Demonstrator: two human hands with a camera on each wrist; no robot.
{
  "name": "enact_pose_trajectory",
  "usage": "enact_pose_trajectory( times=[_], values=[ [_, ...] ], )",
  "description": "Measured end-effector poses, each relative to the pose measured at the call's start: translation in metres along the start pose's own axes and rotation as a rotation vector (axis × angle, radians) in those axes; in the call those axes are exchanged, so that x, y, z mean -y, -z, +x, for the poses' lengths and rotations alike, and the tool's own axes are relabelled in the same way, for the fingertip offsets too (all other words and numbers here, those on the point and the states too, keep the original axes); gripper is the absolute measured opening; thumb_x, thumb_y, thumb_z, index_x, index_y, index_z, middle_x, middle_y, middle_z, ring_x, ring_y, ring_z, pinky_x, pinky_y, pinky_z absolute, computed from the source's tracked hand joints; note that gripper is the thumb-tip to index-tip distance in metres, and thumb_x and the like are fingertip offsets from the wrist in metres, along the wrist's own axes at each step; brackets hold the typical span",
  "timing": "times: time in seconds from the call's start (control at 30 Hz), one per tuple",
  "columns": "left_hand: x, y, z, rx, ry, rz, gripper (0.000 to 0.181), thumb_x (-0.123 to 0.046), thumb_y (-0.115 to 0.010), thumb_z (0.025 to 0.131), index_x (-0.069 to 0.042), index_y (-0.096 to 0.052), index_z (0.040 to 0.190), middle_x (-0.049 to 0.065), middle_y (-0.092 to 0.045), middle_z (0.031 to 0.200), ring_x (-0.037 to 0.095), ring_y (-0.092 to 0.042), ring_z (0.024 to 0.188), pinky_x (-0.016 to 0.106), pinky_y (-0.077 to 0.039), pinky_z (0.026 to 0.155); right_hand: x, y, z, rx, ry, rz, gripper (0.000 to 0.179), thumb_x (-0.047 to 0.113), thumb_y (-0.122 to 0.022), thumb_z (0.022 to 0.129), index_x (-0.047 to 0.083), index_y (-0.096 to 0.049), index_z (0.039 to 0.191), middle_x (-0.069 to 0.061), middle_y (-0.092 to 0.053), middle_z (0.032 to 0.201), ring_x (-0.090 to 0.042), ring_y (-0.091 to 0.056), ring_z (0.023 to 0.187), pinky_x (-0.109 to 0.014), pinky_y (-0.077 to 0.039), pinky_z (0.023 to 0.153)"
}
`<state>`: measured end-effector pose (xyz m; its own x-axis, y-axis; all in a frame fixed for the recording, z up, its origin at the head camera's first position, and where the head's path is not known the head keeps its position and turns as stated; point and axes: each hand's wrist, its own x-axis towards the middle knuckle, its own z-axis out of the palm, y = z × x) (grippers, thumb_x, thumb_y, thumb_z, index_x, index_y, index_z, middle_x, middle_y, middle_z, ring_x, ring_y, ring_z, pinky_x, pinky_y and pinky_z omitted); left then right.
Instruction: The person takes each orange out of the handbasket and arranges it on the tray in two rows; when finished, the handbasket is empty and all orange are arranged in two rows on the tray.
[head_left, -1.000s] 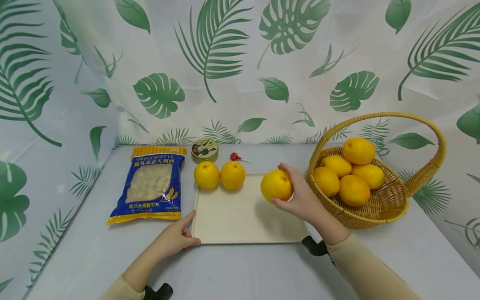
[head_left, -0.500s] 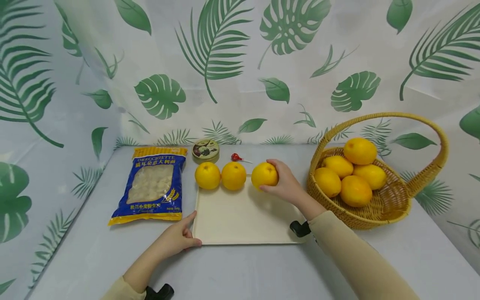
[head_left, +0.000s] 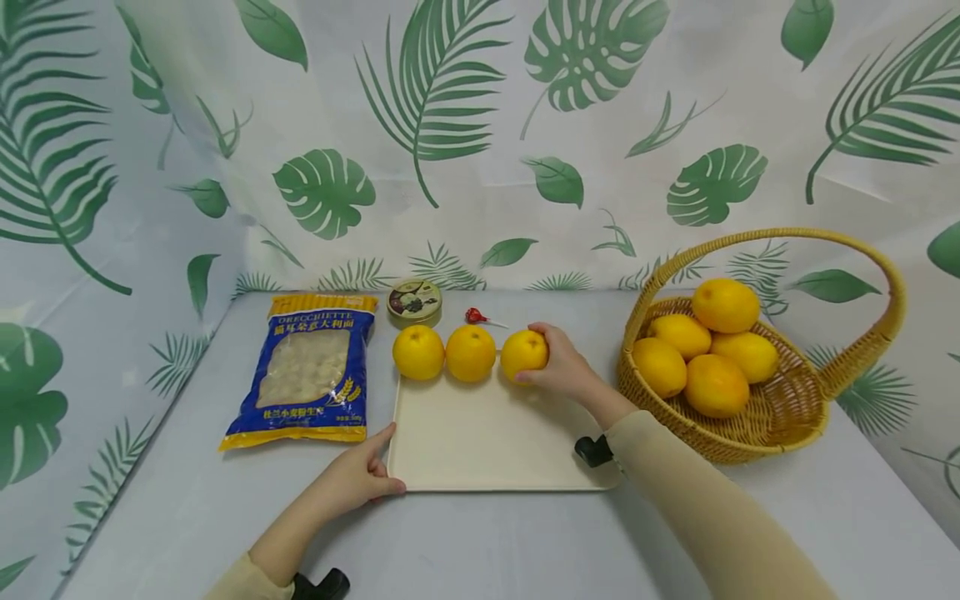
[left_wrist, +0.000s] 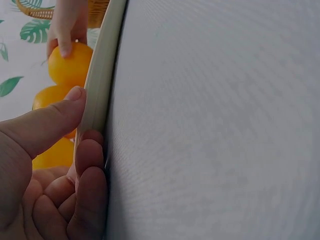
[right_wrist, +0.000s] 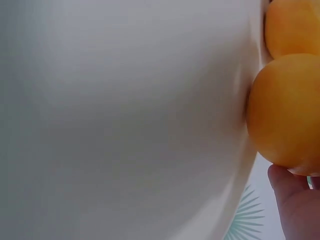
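Note:
Along the back edge of a cream rectangular tray (head_left: 480, 442) sit two yellow-orange oranges, a left one (head_left: 418, 352) and a middle one (head_left: 470, 353), side by side. Just right of them my right hand (head_left: 561, 365) holds a third orange (head_left: 522, 357) at that same edge, thumb in front and fingers behind. In the right wrist view this orange (right_wrist: 287, 115) is low against the tray, its underside partly out of sight. My left hand (head_left: 356, 477) grips the tray's front left corner; the left wrist view has the thumb on top of the rim (left_wrist: 101, 75) and fingers curled beneath.
A wicker basket (head_left: 731, 433) with a tall handle and several yellow-orange fruits stands right of the tray. To the left lies a blue and yellow orecchiette bag (head_left: 303, 371). Behind the oranges are a round tin (head_left: 415, 300) and a red lollipop (head_left: 475, 316).
My right hand has carried the orange leftward and back, from above the tray's right side to beside the other two oranges. The left hand keeps its grip on the corner.

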<state>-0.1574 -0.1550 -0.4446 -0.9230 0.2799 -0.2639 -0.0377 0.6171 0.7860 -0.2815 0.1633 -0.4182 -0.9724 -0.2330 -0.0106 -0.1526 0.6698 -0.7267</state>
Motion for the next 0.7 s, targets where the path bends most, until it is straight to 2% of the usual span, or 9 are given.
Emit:
enact_pose_trajectory(
  times=[0.2, 0.43, 0.7],
  values=[
    [0.0042, -0.0006, 0.0026, 0.008, -0.003, -0.002, 0.091, -0.024, -0.077, 0.070, -0.005, -0.025, 0.143, 0.000, -0.055, 0.060, 0.012, -0.047, 0.050, 0.026, -0.040, 0.047, -0.0007, -0.0028, 0.0015, -0.010, -0.025, -0.027, 0.087, 0.033, -0.077, 0.069, 0.012, -0.028, 0.137, -0.012, -0.034, 0.137, -0.030, -0.042, 0.117, -0.049, -0.031, 0.098],
    [0.0065, -0.0003, 0.0041, 0.010, 0.005, 0.003, 0.091, -0.024, -0.076, 0.071, -0.006, -0.024, 0.143, 0.000, -0.055, 0.061, 0.012, -0.047, 0.049, 0.025, -0.039, 0.047, -0.0017, -0.0042, 0.0034, 0.018, 0.048, 0.041, 0.085, 0.025, -0.076, 0.073, 0.007, -0.026, 0.140, -0.018, -0.029, 0.141, -0.033, -0.036, 0.122, -0.050, -0.029, 0.102],
    [0.0057, -0.0008, 0.0041, 0.006, -0.014, -0.026, 0.092, -0.023, -0.077, 0.070, -0.003, -0.025, 0.143, 0.000, -0.054, 0.060, 0.011, -0.045, 0.049, 0.025, -0.038, 0.046, -0.0073, -0.0058, 0.0076, 0.030, 0.061, 0.066, 0.086, 0.027, -0.074, 0.074, 0.009, -0.024, 0.142, -0.015, -0.028, 0.143, -0.033, -0.034, 0.126, -0.051, -0.029, 0.103]
  ],
)
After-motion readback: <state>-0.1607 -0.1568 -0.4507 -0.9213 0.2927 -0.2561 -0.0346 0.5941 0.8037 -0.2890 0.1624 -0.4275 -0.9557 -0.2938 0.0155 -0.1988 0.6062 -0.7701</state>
